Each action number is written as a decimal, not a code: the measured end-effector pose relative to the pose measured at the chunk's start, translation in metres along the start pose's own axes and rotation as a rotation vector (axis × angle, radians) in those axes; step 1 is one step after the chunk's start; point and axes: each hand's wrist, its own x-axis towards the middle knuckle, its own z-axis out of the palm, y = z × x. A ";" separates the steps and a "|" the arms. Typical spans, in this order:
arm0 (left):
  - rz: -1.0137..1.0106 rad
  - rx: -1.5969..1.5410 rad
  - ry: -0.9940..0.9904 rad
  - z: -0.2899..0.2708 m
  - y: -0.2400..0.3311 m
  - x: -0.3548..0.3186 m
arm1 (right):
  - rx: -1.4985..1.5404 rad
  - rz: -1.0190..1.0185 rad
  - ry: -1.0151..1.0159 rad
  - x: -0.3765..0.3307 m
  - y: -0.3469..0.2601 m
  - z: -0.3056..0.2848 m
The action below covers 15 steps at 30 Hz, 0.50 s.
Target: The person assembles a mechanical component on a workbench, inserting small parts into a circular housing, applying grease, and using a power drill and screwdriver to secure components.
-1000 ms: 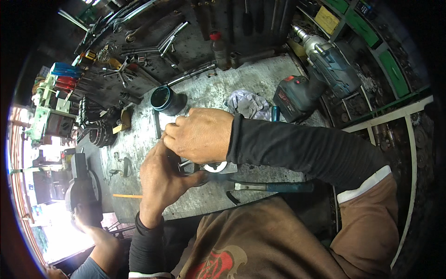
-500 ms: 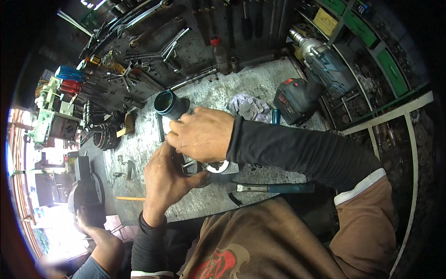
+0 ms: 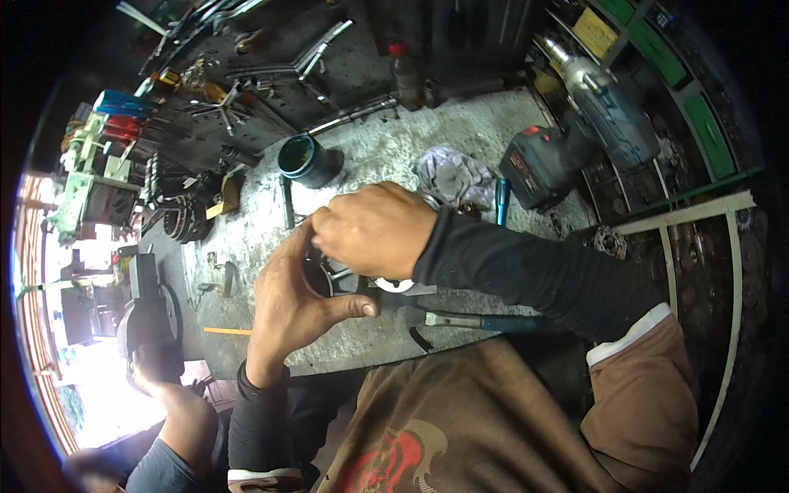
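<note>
My left hand curves around a dark round metal part on the bench, its thumb stretched along the near side. Over the top of that part is my right hand, its fingers bent and drawn together against the left fingertips. Whatever lies between the right fingers is hidden. A white ring-shaped piece shows just below the right hand. Nearer to me lies a blue-handled tool with a flat metal end, beside a small black curved piece.
Behind my hands stand a dark teal cylinder, a crumpled rag and a red-capped bottle. A cordless power tool sits at the right. At left, another person's hand is by a black machine.
My right hand has shifted slightly right. The left thumb has straightened and lifted away from the part's near edge. The view has also moved a little.
</note>
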 end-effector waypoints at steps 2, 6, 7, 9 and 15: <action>-0.044 -0.526 0.029 -0.004 -0.003 -0.001 | 0.124 0.023 -0.014 -0.001 0.005 -0.007; -0.252 -0.249 0.322 -0.002 -0.007 -0.001 | 0.204 0.039 -0.341 -0.003 0.006 -0.019; -0.418 -0.274 0.229 0.000 -0.008 -0.004 | 0.180 -0.021 -0.342 -0.005 0.003 -0.021; -0.351 -0.224 0.258 0.008 -0.009 -0.005 | 0.168 -0.028 -0.326 -0.005 -0.001 -0.022; -0.261 0.021 0.332 0.015 -0.014 -0.009 | 0.145 -0.063 -0.261 -0.013 -0.006 -0.021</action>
